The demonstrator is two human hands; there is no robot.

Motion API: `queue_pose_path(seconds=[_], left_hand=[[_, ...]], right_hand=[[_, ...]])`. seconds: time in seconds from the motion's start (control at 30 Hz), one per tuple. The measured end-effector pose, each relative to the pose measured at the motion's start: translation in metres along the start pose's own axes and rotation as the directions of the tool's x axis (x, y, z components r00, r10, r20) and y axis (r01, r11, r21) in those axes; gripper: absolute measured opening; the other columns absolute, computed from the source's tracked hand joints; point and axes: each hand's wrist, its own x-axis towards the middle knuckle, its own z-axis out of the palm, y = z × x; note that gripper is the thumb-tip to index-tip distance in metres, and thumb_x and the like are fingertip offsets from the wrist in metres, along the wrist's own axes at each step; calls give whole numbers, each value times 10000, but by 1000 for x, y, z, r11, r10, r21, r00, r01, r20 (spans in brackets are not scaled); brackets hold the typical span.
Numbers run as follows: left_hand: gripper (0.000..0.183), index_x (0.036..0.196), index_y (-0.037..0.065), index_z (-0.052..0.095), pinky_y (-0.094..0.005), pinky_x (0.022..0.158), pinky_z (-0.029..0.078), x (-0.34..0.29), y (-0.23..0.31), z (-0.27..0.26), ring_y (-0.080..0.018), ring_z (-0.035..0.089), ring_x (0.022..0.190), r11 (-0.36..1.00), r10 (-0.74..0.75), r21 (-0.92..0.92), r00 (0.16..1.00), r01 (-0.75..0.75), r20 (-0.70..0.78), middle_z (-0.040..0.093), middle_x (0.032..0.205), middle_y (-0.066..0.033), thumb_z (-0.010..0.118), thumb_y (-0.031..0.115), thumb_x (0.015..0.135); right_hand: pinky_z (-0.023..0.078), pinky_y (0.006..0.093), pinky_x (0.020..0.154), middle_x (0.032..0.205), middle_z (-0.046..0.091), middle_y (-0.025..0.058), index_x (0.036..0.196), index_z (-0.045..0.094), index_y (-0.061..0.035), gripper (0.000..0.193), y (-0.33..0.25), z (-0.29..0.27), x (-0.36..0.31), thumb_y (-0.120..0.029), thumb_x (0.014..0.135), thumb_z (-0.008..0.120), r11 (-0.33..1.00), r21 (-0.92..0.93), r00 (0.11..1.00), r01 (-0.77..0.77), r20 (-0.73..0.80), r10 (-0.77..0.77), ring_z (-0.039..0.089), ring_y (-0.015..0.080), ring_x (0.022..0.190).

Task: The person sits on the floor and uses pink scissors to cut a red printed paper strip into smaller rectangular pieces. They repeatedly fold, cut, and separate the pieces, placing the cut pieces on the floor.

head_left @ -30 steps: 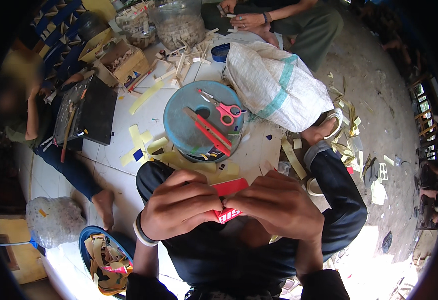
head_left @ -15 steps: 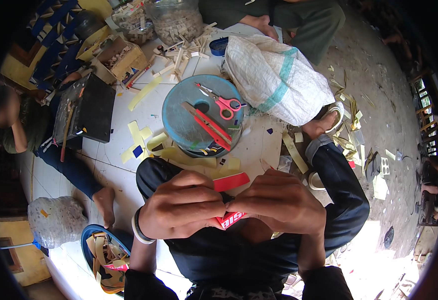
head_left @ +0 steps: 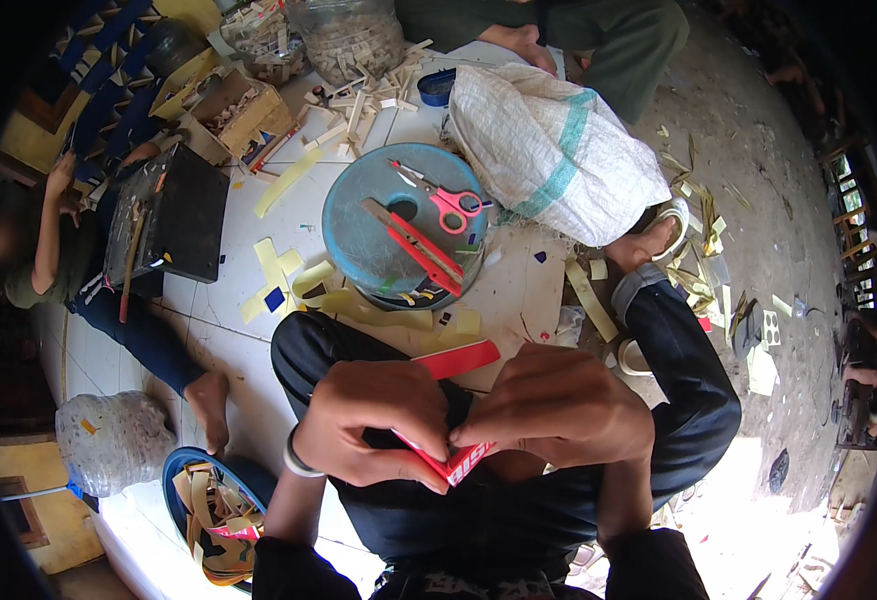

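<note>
I'm seeing left hand and right hand both pinching a smooth red-and-white card strip, toward 6 o'clock from centre. I'm judging it part-folded: one V-bend is showing; the flat red flap at its 12 is lying uncreased, join unclear. Woven sack is lying crumpled at 1.

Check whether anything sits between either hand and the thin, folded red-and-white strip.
Nothing visible does: the left hand and right hand both touch the thin, folded red-and-white strip directly. A flat red piece shows beyond them, blocking neither; whether it joins the strip is hidden.
</note>
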Motion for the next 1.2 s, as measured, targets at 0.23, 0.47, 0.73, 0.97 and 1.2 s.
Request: queue_pose_path(seconds=[0.23, 0.47, 0.73, 0.97, 1.2], left_hand=[[198, 929, -23, 720, -360, 828, 484, -17, -16, 52, -227, 649, 864, 780, -308, -621, 912, 78, -272, 713, 898, -120, 874, 67, 841], [307, 1032, 53, 548, -359, 819, 437, -16, -5, 76, -187, 543, 914, 752, -509, -643, 746, 143, -430, 542, 976, -86, 746, 279, 967], [274, 1261, -37, 611, -288, 910, 427, -20, -5, 70, -133, 549, 982, 841, -479, -505, 706, 197, -522, 607, 1140, -53, 666, 98, 1030], [319, 1297, -57, 612, -274, 947, 455, -24, -10, 77, -137, 585, 1119, 909, -405, -347, 680, 230, -611, 592, 1214, -53, 644, -45, 979], [311, 1268, -47, 632, -270, 946, 469, -23, -15, 82, -134, 595, 1146, 863, -455, -487, 629, 138, -630, 603, 1215, -43, 654, -78, 960]], right_hand=[[550, 372, 732, 891, 764, 46, 1068, 784, -87, 313, -2, -8, 0, -86, 765, 864, 998, -37, 997, -58, -62, 56, 744, 227, 809], [551, 357, 669, 840, 771, 42, 946, 791, -69, 244, -9, 3, -1, -46, 720, 881, 956, -258, 972, -139, -222, 82, 729, 219, 731], [548, 376, 593, 775, 691, 60, 948, 729, -83, 254, -14, 9, 0, 3, 717, 793, 866, -422, 957, -269, -214, 194, 705, 269, 680], [519, 385, 586, 881, 638, 28, 1079, 651, -98, 277, -15, 7, -3, -163, 811, 682, 819, -519, 967, -247, -73, 245, 704, 224, 745], [534, 373, 602, 875, 632, 26, 1046, 654, -107, 249, -13, 15, -4, -149, 808, 715, 792, -553, 965, -259, -124, 230, 702, 208, 749]])
